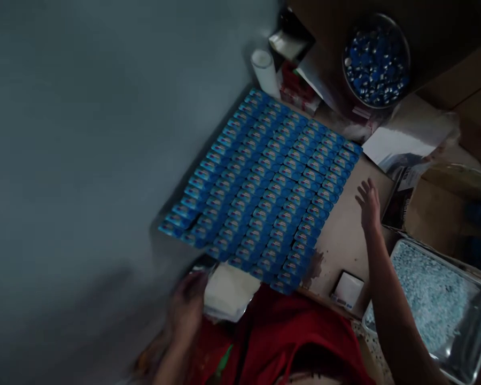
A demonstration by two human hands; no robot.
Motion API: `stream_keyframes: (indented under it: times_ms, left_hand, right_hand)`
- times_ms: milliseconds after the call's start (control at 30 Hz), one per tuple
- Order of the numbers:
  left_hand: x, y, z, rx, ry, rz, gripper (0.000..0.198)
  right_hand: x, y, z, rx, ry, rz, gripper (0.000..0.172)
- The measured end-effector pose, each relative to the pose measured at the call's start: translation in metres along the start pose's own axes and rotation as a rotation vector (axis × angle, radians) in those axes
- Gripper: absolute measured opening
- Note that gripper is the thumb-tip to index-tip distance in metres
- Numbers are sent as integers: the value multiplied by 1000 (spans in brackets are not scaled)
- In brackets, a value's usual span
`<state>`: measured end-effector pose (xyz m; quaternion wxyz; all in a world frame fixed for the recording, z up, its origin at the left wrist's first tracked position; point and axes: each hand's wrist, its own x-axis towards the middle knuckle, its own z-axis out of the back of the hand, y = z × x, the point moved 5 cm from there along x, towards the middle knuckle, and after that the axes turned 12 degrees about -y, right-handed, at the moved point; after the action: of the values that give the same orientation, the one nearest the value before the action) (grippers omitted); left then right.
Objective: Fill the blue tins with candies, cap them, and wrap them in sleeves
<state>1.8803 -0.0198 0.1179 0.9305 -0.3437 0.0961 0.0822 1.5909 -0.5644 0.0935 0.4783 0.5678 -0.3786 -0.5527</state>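
Observation:
Many blue printed cards or packets (260, 187) lie in tight slanting rows across the table. My left hand (187, 302) is at the near left, its fingers curled on the edge of a small shiny tray (246, 310). In that tray lies a flat, cream-coloured sheet or block (228, 286); its kind is too dim to tell. My right hand (369, 206) hovers above the bare tabletop to the right of the blue rows. Its fingers are spread and nothing is in them.
At the far right stands a bowl of blue and silvery round pieces (377, 64). A cardboard box (433, 195) and a metal tray of pale blue bits (428, 294) are at the right. A small white-topped square item (348, 289) and a white cylinder (265, 72) also show.

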Motion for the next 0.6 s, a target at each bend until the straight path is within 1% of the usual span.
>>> stream_keyframes:
  times_ms: [67,100,167,233,300,333,367,400,433,467,500,533,567,600]
  left_hand:
    - [-7,-21,-24,-53,-16,-6,59]
    - [-16,-31,-37,-84,-2,-34,59]
    - [-48,-47,-63,-119,29,-129,53]
    - [-98,-55,-86,-115,56,-247,42]
    - [-157,-57,-106,-105,144,-395,30]
    - [-186,-57,-115,-103,219,-482,27]
    - [-215,-57,-124,-114,333,-579,24]
    - [-239,-56,-129,-137,428,-662,23]
    - [-258,-54,-132,-165,487,-707,23]
    - [-268,-50,-131,-197,498,-706,24]
    - [-270,-45,-128,-232,452,-647,24]
    - [-264,-36,-122,-274,358,-523,24]
    - [-253,-24,-114,-332,231,-329,24]
    - [-239,-9,-105,-395,98,-101,25]
  right_hand:
    - [-46,0,28,-10,63,-16,72]
    - [-69,-3,42,-16,92,-48,68]
    - [-110,-13,69,-44,139,-132,60]
    - [-139,-25,96,-72,162,-199,59]
    - [-152,-36,123,-100,159,-248,62]
    - [-154,-40,135,-119,156,-271,65]
    - [-154,-45,146,-140,156,-295,69]
    - [-153,-49,155,-163,160,-320,72]
    - [-151,-52,165,-188,165,-343,74]
    - [-149,-55,173,-215,167,-362,76]
    - [-146,-56,182,-239,160,-370,76]
    - [-144,-57,190,-258,147,-368,75]
    - [-143,-57,198,-270,129,-358,73]
    - [-142,-57,205,-281,105,-350,72]
